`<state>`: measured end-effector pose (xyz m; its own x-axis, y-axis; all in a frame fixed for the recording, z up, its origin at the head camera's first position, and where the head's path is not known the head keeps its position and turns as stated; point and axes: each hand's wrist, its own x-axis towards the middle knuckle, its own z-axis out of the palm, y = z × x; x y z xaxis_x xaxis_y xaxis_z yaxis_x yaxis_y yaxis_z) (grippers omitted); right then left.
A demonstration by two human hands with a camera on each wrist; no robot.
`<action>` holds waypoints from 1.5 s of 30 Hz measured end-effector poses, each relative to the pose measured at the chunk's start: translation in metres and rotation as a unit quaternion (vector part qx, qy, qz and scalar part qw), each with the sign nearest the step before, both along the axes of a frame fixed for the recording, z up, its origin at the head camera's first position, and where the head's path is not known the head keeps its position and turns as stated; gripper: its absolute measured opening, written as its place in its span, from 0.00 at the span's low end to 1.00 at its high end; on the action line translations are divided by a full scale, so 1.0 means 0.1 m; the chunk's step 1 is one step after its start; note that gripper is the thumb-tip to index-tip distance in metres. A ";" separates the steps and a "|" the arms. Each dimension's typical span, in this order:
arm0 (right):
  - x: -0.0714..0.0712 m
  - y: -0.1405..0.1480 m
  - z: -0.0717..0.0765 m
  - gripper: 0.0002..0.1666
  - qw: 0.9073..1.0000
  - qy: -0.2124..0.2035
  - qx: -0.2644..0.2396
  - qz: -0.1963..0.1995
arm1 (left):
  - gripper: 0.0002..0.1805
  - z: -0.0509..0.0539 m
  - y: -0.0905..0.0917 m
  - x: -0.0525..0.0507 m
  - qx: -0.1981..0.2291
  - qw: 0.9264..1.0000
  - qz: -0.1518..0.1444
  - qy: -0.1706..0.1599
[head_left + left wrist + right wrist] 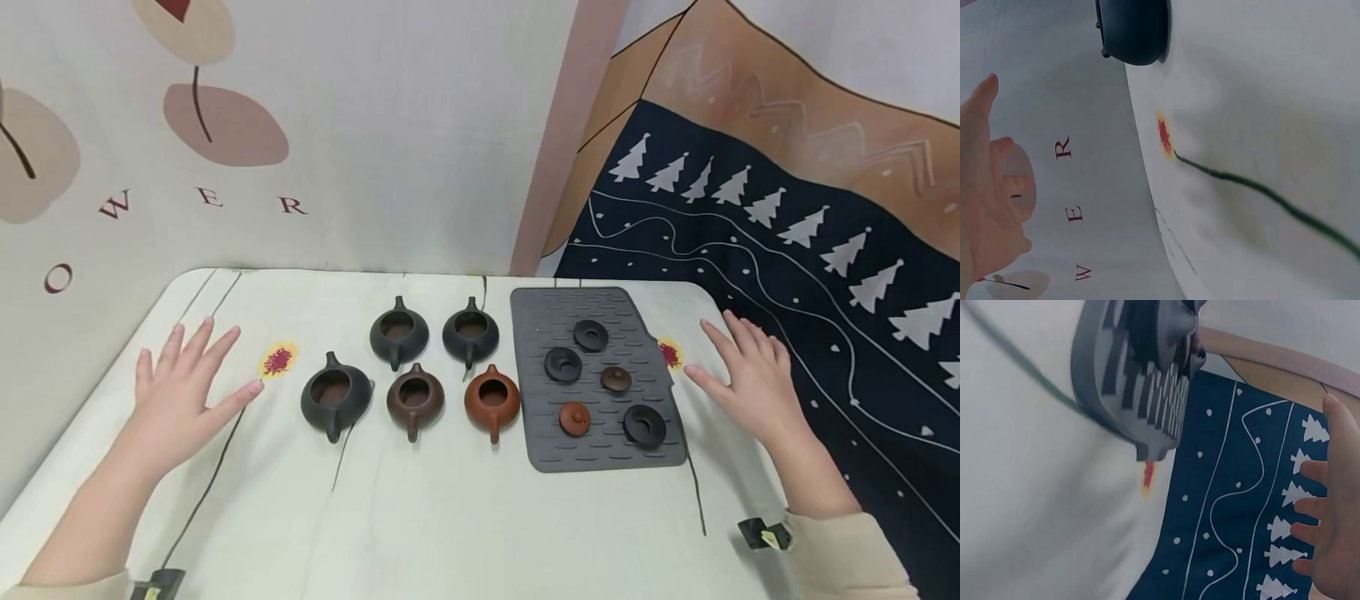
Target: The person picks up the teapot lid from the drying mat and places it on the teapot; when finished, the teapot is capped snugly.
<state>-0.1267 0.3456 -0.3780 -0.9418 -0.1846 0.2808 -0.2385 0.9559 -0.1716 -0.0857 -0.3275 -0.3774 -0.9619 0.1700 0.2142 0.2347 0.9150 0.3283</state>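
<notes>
My left hand (180, 400) is held with fingers spread, left of several small lidless teapots, touching none. Nearest it is a large black teapot (335, 397); a brown one (415, 397) and a reddish one (492, 397) stand in the same row, with two black ones (399, 331) (471, 332) behind. A grey mat (536, 333) holds several lids: black (591, 335) (562, 364) (644, 426), brown (616, 379) and reddish (575, 418). Right of the mat my right hand (757, 379) is held with fingers spread, holding nothing. Both hands show at the wrist views' edges.
A white cloth with printed flowers (278, 361) covers the table (450, 517). Behind it hangs a pale printed cloth (405, 150), and at the right a dark blue one with white trees (750, 242). Dark straps (159, 583) (765, 534) sit at both wrists.
</notes>
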 end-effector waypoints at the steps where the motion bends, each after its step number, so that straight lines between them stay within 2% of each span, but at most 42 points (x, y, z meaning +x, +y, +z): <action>1: 0.01 -0.01 -0.01 0.43 1.000 0.004 -0.007 0.003 | 0.44 -0.02 0.01 0.00 0.007 1.000 -0.001 0.002; 13: 0.17 -0.16 -0.18 0.35 0.997 0.028 -0.071 0.024 | 0.44 -0.22 0.22 0.03 0.085 0.996 -0.005 0.007; 19: 0.24 -0.25 -0.29 0.28 0.992 0.045 -0.114 0.031 | 0.43 -0.34 0.33 0.00 0.135 0.991 -0.018 0.009; 27: 0.33 -0.34 -0.44 0.24 0.987 0.035 -0.153 0.017 | 0.45 -0.48 0.45 -0.04 0.193 0.980 -0.035 -0.009; 30: 0.36 -0.36 -0.48 0.23 0.985 0.029 -0.167 0.012 | 0.48 -0.50 0.48 -0.04 0.217 0.975 -0.033 -0.032; 34: 0.39 -0.39 -0.52 0.22 0.980 0.018 -0.197 0.011 | 0.52 -0.54 0.52 -0.02 0.249 0.964 -0.012 -0.088; 38: 0.42 -0.43 -0.58 0.21 0.977 0.003 -0.214 0.010 | 0.54 -0.62 0.53 -0.01 0.270 0.953 0.007 -0.135; 45: 0.48 -0.44 -0.69 0.17 0.974 -0.024 -0.226 -0.012 | 0.57 -0.78 0.55 -0.02 0.280 0.947 0.022 -0.154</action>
